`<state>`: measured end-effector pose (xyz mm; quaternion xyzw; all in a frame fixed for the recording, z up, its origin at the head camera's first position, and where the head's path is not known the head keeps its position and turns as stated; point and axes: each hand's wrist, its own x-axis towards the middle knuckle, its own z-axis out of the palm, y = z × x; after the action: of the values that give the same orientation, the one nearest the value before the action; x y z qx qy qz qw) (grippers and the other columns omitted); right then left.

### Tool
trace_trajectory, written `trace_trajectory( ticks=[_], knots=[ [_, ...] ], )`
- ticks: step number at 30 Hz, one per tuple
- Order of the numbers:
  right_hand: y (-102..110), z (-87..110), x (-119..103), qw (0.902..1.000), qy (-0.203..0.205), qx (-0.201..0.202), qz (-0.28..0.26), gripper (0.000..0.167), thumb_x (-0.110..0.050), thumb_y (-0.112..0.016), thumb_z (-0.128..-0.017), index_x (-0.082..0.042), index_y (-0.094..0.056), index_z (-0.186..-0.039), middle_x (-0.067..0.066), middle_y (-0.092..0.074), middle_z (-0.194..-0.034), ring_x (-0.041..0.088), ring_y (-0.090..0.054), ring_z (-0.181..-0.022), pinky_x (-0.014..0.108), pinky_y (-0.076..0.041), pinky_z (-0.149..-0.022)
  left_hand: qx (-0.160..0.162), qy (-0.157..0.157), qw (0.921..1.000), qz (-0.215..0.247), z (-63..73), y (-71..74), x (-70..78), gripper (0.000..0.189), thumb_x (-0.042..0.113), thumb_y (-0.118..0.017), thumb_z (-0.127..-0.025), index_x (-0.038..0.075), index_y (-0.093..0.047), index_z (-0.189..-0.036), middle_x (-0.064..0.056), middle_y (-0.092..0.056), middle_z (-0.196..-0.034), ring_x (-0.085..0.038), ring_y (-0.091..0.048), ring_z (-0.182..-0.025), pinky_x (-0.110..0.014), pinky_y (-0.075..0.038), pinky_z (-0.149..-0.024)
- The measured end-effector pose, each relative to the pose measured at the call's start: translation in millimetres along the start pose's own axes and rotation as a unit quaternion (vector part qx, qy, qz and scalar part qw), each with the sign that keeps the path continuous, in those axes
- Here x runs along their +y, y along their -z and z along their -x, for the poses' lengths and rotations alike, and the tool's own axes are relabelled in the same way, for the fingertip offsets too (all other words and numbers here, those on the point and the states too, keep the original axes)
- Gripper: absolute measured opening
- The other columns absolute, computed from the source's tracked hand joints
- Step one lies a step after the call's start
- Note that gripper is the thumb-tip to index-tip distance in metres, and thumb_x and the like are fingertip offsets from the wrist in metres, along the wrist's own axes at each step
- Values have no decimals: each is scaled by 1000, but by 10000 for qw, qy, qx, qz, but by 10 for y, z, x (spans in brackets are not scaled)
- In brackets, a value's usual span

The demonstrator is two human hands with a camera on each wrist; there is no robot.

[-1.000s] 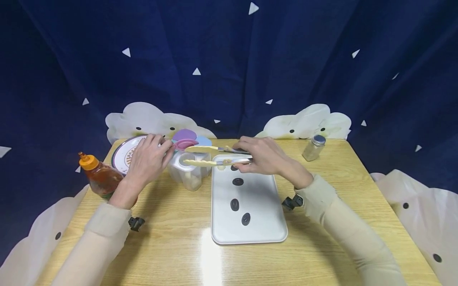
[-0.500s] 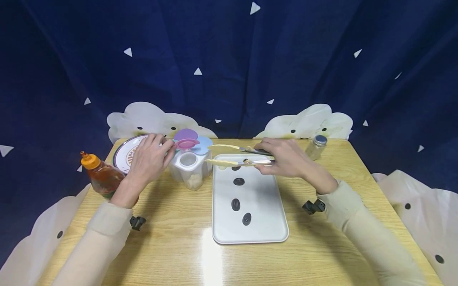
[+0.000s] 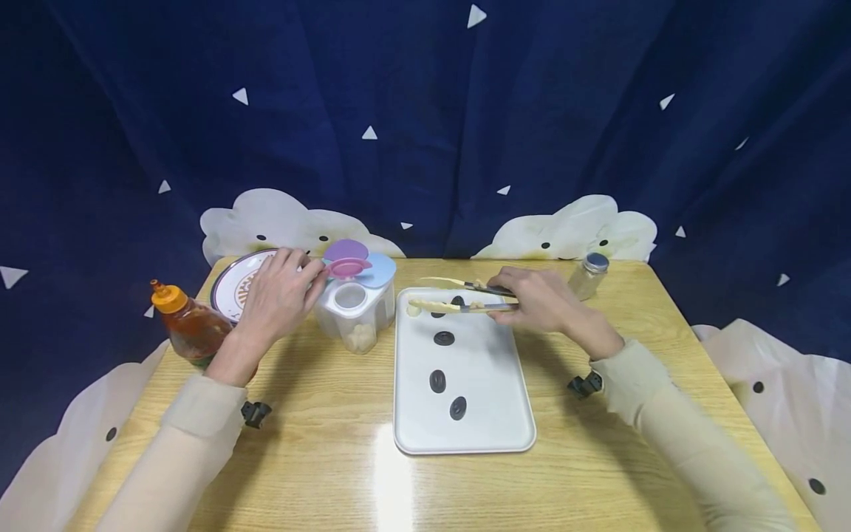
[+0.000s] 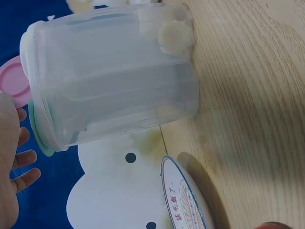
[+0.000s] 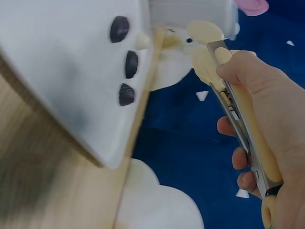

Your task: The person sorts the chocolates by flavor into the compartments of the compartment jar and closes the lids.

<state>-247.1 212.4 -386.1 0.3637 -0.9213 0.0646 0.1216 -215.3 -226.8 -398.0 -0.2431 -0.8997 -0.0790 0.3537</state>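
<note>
My right hand (image 3: 538, 299) grips a pair of tongs (image 5: 240, 119) with pale yellow heads and metal arms. The two heads stand apart over the far end of a white tray (image 3: 488, 369). Several dark oval pieces (image 3: 437, 381) lie on that tray, and a small pale piece (image 3: 413, 311) is near its far left corner. To its left is a clear divided container (image 4: 114, 78) with pale chunks (image 4: 175, 37) in the bottom of one compartment. My left hand (image 3: 275, 295) pinches the raised pink lid (image 3: 347, 267) of the container; the round opening beneath is uncovered.
A sauce bottle (image 3: 193, 325) with an orange cap stands at the left, partly behind my left forearm. Beyond it lies a patterned dish (image 3: 233, 288). At the back right is a glass shaker (image 3: 588, 276). Purple (image 3: 346, 250) and blue lids (image 3: 377, 270) top the container.
My right hand has moved right with the tongs, from over the container's opening to over the tray, then dipped slightly. The left hand has stayed at the pink lid.
</note>
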Motion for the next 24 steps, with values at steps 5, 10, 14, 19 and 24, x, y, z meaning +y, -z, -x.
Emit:
trace_trajectory(
  ticks=[5, 10, 14, 19, 24],
  knots=[
    [-170, -25, 26, 9992, -12, -361, 158, 51, -48, -83, -82, -15, -75, -119, -1, -75, -106, 15, -66, -73, 33, -49, -53, -15, 15, 10000, -2, -4, 6, 8, 17, 23, -64, -102, 6, -68, -101, -18, -64, -93, -41, -59, -93, -51, -49, -78],
    [-293, -67, 31, 9983, -23, -548, 173, 50, -47, -83, -83, -15, -75, -120, -1, -75, -110, 17, -70, -79, 39, -55, -59, -28, 38, 10000, 0, -5, 11, 17, 17, 23, -64, -102, 6, -68, -100, -18, -63, -93, -41, -59, -92, -51, -49, -78],
    [-340, -101, 15, 9980, 2, -601, 182, 49, -47, -82, -84, -15, -75, -120, -1, -75, -111, 17, -69, -77, 39, -55, -59, -47, 42, 10000, -12, -6, 10, 23, 17, 23, -63, -103, 7, -67, -100, -18, -64, -93, -41, -59, -93, -51, -48, -78],
    [-359, -148, -10, 9978, 73, -623, 233, 48, -48, -81, -85, -15, -75, -119, -1, -74, -107, 13, -61, -66, 36, -50, -54, -71, 56, 10000, -9, -6, 11, 26, 17, 24, -63, -103, 7, -67, -100, -18, -64, -94, -41, -59, -93, -51, -48, -78],
    [-380, -193, -27, 9968, 112, -756, 242, 46, -47, -80, -87, -13, -75, -118, 1, -74, -106, 11, -55, -63, 34, -48, -52, -59, 53, 10000, 6, -3, 11, 22, 17, 24, -64, -103, 7, -67, -100, -18, -65, -94, -41, -59, -93, -51, -49, -79]
  ],
)
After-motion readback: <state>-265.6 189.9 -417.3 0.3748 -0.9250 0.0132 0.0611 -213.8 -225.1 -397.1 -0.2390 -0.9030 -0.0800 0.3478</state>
